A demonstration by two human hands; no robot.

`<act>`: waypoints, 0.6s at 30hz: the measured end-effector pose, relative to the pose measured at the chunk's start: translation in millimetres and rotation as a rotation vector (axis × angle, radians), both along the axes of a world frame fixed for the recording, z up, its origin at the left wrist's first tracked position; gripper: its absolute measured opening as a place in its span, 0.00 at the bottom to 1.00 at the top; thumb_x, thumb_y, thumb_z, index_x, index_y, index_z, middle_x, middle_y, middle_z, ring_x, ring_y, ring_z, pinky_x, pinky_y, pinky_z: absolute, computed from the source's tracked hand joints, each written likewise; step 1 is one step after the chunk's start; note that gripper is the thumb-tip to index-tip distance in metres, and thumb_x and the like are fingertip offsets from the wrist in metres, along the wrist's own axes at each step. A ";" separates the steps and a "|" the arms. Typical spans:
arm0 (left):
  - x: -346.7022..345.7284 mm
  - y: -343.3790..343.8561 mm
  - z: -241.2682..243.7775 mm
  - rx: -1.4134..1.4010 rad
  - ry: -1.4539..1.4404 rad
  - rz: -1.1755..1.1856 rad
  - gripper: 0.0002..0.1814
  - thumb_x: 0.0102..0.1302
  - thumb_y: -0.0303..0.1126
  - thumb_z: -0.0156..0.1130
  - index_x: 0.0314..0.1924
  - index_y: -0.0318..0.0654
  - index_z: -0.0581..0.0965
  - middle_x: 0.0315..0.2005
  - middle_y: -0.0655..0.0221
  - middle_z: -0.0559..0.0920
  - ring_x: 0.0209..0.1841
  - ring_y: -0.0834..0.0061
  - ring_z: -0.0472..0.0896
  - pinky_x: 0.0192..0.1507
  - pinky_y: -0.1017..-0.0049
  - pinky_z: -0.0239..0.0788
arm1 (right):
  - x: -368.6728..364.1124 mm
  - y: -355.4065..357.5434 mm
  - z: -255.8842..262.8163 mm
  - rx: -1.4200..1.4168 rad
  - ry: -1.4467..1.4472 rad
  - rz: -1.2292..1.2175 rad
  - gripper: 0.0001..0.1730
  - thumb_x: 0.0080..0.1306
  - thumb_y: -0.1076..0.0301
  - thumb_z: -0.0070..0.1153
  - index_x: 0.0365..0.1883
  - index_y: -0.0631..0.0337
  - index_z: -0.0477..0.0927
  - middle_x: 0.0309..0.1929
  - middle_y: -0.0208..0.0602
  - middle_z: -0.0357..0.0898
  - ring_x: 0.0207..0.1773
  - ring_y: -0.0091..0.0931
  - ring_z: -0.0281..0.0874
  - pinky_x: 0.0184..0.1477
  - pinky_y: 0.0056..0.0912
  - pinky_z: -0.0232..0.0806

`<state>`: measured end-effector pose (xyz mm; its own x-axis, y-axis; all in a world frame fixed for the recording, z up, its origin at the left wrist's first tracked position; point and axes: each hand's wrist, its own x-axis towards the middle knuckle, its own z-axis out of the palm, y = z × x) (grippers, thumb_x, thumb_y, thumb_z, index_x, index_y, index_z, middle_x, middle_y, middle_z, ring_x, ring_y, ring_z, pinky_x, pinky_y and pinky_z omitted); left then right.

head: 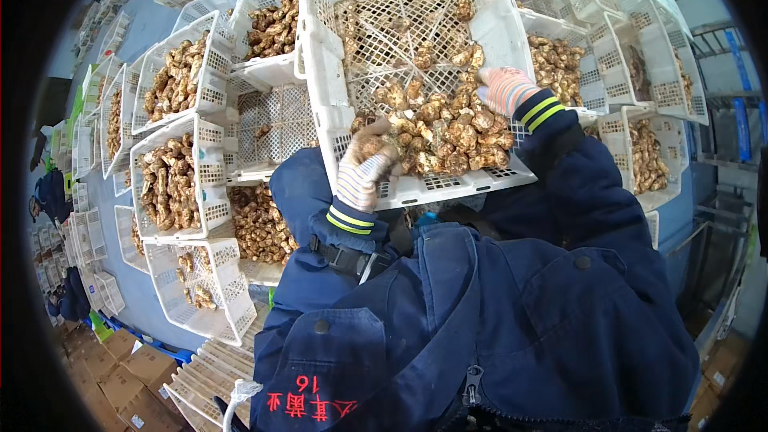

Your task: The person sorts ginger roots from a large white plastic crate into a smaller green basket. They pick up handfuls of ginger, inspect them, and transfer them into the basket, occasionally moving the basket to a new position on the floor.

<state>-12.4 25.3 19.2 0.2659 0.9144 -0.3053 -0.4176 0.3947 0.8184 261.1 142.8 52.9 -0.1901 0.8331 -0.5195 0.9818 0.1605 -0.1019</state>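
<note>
A white plastic crate (420,187) sits before me, with brown, knobbly mushrooms (444,138) heaped at its near end and a few scattered on its lattice floor. My left hand (367,162), in a striped knit glove, is at the crate's near left corner, against the heap; it is blurred, and whether it grips a mushroom cannot be told. At the right side, my right hand (509,91), in a similar striped glove, reaches over the crate's right part beside the heap's upper edge. Its fingertips are partly hidden among the mushrooms.
More white crates of mushrooms stand left (171,177) and right (555,69). One crate at the left (273,123) holds a single mushroom. Cardboard boxes (123,372) lie at the lower left. Two people (51,198) are in the far left background. A metal rack (723,96) stands at right.
</note>
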 end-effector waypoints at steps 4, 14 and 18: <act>10.2 -5.1 8.5 -0.022 0.124 -0.287 0.17 0.59 0.25 0.66 0.49 0.35 0.75 0.29 0.70 0.80 0.23 0.85 0.75 0.25 0.85 0.67 | -2.1 -28.4 -28.9 0.059 -0.099 0.059 0.25 0.64 0.57 0.46 0.55 0.62 0.71 0.51 0.52 0.78 0.54 0.41 0.77 0.57 0.41 0.66; 11.3 -3.4 -58.1 0.227 0.652 -0.481 0.27 0.55 0.43 0.70 0.49 0.33 0.74 0.34 0.54 0.83 0.36 0.61 0.83 0.40 0.68 0.74 | -62.8 -39.2 -1.2 0.031 0.186 -0.076 0.30 0.62 0.60 0.51 0.63 0.58 0.65 0.65 0.53 0.62 0.63 0.44 0.67 0.63 0.41 0.63; 17.9 6.7 -4.0 0.202 0.616 -0.455 0.26 0.61 0.29 0.65 0.58 0.33 0.69 0.39 0.65 0.82 0.40 0.81 0.79 0.41 0.80 0.71 | -87.1 -56.7 -24.9 0.333 0.685 0.278 0.30 0.60 0.68 0.47 0.64 0.57 0.65 0.61 0.51 0.67 0.62 0.43 0.67 0.63 0.39 0.62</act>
